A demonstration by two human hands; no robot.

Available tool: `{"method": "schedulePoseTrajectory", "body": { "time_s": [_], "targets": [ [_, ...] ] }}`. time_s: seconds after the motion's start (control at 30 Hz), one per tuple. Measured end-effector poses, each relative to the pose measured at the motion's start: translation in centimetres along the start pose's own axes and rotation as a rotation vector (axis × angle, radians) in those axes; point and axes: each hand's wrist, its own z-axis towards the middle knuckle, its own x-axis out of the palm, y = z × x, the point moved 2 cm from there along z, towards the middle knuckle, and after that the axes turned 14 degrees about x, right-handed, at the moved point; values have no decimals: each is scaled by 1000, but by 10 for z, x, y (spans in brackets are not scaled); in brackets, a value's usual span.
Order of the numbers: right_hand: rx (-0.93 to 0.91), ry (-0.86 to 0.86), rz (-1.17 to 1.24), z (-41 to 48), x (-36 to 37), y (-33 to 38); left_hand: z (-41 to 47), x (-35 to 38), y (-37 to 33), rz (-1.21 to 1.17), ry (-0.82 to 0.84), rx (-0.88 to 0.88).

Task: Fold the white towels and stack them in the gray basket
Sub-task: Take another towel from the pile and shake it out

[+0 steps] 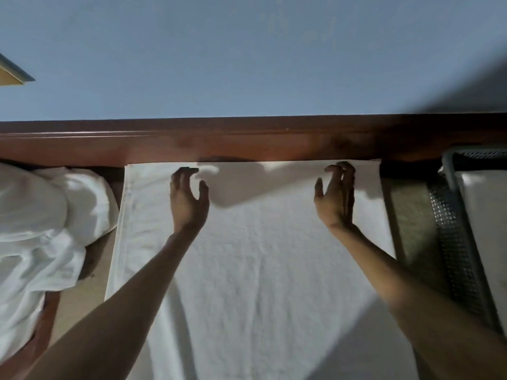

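Towel: the white towel (260, 256) lies spread flat through the centre of the frame on the tabletop (90, 270), with its far edge against the wooden ledge (247, 141).
Hands: the left hand (189, 198) and right hand (336, 198) are over that far edge, fingers loosely curled, thumbs apart, gripping nothing. I cannot tell whether they touch the cloth.
Handling: probably light, soft and limp, so it will sag and wrinkle.
Where to hold: pinch near both far corners and keep the edge taut.
Basket: the gray basket (450, 215) is at the right edge, with a folded towel (485, 215) inside.
Pile: loose towels (41, 215) are at the left.
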Motion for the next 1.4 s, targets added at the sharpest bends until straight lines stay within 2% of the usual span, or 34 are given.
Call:
{"method": "schedulePoseTrajectory", "body": {
  "time_s": [0.13,0.23,0.37,0.47,0.73,0.87,0.97,1.03,1.13,1.2,1.3,1.4],
  "targets": [
    [-268,201,-58,-37,51,9,-14,63,-53,16,332,249],
    [-410,220,-156,-44,66,0,-20,89,-51,125,510,332],
    [-465,228,-245,-26,54,-24,-22,95,-43,271,651,391],
    [-462,217,-275,-10,39,-43,-21,95,-49,303,662,378],
    [-316,135,-285,34,3,-101,-23,97,-52,341,650,372],
    [-15,-8,-217,38,3,-107,-23,96,-52,342,650,369],
    [185,-9,-196,33,4,-90,-22,95,-52,342,651,367],
    [112,-21,-206,15,9,-69,-23,97,-52,346,654,370],
    [-174,-7,-139,-31,35,-35,-24,100,-49,354,668,377],
    [-273,40,-63,-53,58,-12,-23,99,-47,331,675,378],
    [-254,140,-24,-58,82,21,-25,92,-44,290,683,432],
    [-207,171,-155,-60,92,33,-34,71,-26,334,656,449]
  ]
}}
